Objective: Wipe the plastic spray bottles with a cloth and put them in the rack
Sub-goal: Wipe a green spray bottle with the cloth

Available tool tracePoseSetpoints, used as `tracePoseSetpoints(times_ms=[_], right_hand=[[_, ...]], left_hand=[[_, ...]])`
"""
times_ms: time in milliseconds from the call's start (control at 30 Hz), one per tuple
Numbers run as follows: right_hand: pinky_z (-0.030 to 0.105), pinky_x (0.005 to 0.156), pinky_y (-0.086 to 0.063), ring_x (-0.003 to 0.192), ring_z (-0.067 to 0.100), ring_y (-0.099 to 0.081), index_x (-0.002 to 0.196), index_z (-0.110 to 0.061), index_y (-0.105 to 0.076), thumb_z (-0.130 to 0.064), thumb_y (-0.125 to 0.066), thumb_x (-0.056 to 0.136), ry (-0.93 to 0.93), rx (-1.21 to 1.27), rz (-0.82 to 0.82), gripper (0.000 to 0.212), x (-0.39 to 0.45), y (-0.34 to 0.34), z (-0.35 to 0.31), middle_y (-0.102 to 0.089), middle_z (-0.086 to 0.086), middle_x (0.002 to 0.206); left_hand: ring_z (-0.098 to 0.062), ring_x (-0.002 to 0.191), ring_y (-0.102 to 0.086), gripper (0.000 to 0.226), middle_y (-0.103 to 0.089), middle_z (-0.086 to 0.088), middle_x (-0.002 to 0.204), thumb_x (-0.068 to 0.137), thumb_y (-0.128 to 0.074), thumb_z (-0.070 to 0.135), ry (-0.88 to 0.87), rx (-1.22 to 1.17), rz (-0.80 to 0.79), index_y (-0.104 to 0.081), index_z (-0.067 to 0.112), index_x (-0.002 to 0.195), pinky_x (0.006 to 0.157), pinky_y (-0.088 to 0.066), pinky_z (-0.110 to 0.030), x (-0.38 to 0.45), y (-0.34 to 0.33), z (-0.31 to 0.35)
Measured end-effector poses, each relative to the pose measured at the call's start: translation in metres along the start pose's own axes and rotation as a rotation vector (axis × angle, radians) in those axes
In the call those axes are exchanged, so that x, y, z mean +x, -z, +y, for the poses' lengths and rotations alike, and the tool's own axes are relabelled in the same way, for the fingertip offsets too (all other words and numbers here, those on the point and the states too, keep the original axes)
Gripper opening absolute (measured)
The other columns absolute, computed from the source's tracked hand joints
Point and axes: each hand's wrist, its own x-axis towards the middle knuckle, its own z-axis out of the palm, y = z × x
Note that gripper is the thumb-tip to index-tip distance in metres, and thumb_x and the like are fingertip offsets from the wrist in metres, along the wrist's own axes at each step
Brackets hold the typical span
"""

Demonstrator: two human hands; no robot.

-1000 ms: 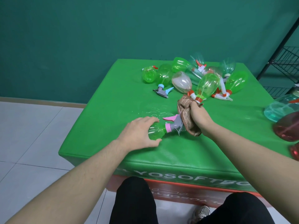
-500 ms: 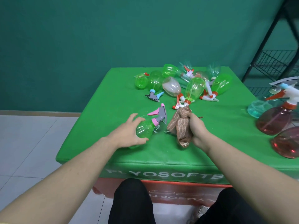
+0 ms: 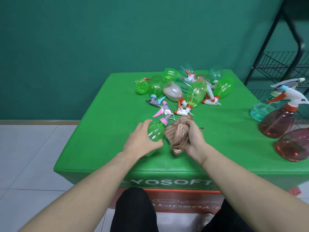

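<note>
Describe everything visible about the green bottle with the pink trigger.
The green bottle is clear green plastic with ribbed sides, a pink collar, a grey spray head and a pink trigger pointing left. It looks empty. It is tilted, head away from the person, over the green table. The left hand grips its base; the brown cloth lies against its right side.

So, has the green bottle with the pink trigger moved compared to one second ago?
Yes. The pink-trigger bottle lay flat with its nozzle pointing right; now the left hand has tipped it up, nozzle toward the bottle pile.
</note>
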Motion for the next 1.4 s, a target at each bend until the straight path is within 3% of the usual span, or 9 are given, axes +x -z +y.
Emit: tracePoseSetpoints(times_ms=[233,400,600,833,1067,1200,1267,1333,1400], right_hand=[[0.043,0.084,-0.056,0.079,0.028,-0.064,0.109,-0.003,-0.063,-0.012,-0.038,0.098,0.003,0.182,-0.092,0.028,-0.003,-0.019,0.001,-0.073,0.018,0.091],[0.039,0.075,-0.053,0.070,0.025,-0.060,0.089,-0.008,-0.060,-0.009,-0.038,0.095,-0.003,0.255,-0.102,0.023,0.000,-0.025,0.001,-0.067,0.012,0.079],[0.032,0.061,-0.048,0.050,0.019,-0.057,0.076,-0.013,-0.054,-0.014,-0.041,0.100,0.039,0.081,-0.070,0.028,-0.003,-0.034,0.001,-0.059,0.006,0.060],[0.030,0.063,-0.035,0.073,0.021,-0.048,0.082,-0.012,-0.053,-0.019,-0.034,0.104,0.349,-0.851,0.077,0.029,0.000,-0.018,0.005,-0.055,0.006,0.078],[0.043,0.093,-0.052,0.089,0.027,-0.063,0.097,-0.009,-0.058,-0.028,-0.034,0.106,0.180,-0.694,0.095,0.032,0.011,0.020,0.002,-0.066,0.010,0.094],[0.033,0.076,-0.047,0.084,0.024,-0.060,0.091,-0.017,-0.058,-0.024,-0.034,0.105,0.350,-0.730,0.132,0.029,0.012,0.021,-0.007,-0.066,0.006,0.090],[0.027,0.064,-0.047,0.077,0.019,-0.059,0.114,-0.021,-0.062,-0.019,-0.034,0.106,0.515,-0.853,0.060,0.029,0.008,0.013,-0.008,-0.066,0.001,0.091],[0.021,0.052,-0.048,0.067,0.007,-0.059,0.148,-0.030,-0.045,-0.016,-0.035,0.105,0.679,-1.058,-0.049,0.046,0.005,0.007,-0.005,-0.067,-0.004,0.115],[0.018,0.062,-0.054,0.078,-0.002,-0.063,0.160,-0.039,-0.021,-0.015,-0.038,0.104,0.772,-1.225,-0.141,0.063,0.008,0.007,0.001,-0.036,-0.016,0.159]], left_hand=[[-0.023,0.130,-0.049,0.091,-0.040,-0.006,0.145,0.081,-0.077,0.051,-0.001,-0.049,0.097,-0.033,0.019,0.155,0.113,-0.041,-0.038,0.006,-0.022,0.005],[-0.026,0.127,-0.047,0.094,-0.056,-0.005,0.141,0.077,-0.074,0.063,-0.029,0.072,0.109,-0.033,0.026,0.154,0.109,-0.041,-0.041,0.004,-0.024,0.010],[-0.027,0.124,-0.051,0.095,-0.049,-0.009,0.138,0.079,-0.080,0.046,0.001,0.040,0.066,-0.027,0.030,0.156,0.106,-0.043,-0.039,0.005,-0.034,0.015],[-0.027,0.121,-0.053,0.100,-0.050,-0.010,0.137,0.074,-0.081,0.060,0.012,0.041,0.056,-0.028,0.030,0.154,0.103,-0.045,-0.038,0.009,-0.036,0.017],[-0.018,0.096,-0.061,0.087,-0.056,-0.001,0.124,0.074,-0.086,0.044,0.068,-0.103,0.042,-0.036,0.033,0.145,0.082,-0.054,-0.033,0.013,-0.023,0.014],[-0.017,0.103,-0.059,0.092,-0.054,-0.002,0.132,0.075,-0.085,0.045,0.029,0.010,0.017,-0.033,0.033,0.149,0.088,-0.054,-0.032,0.008,-0.016,0.007],[-0.020,0.113,-0.057,0.096,-0.052,-0.004,0.138,0.075,-0.085,0.047,0.004,0.085,0.008,-0.029,0.034,0.152,0.097,-0.051,-0.034,0.004,-0.016,0.006],[-0.021,0.119,-0.055,0.099,-0.050,-0.005,0.140,0.074,-0.085,0.048,-0.012,0.130,0.006,-0.028,0.034,0.154,0.103,-0.048,-0.036,0.002,-0.018,0.008],[-0.020,0.120,-0.053,0.099,-0.050,-0.004,0.141,0.074,-0.084,0.048,-0.008,0.134,0.012,-0.027,0.035,0.154,0.105,-0.046,-0.036,0.001,-0.020,0.009]])
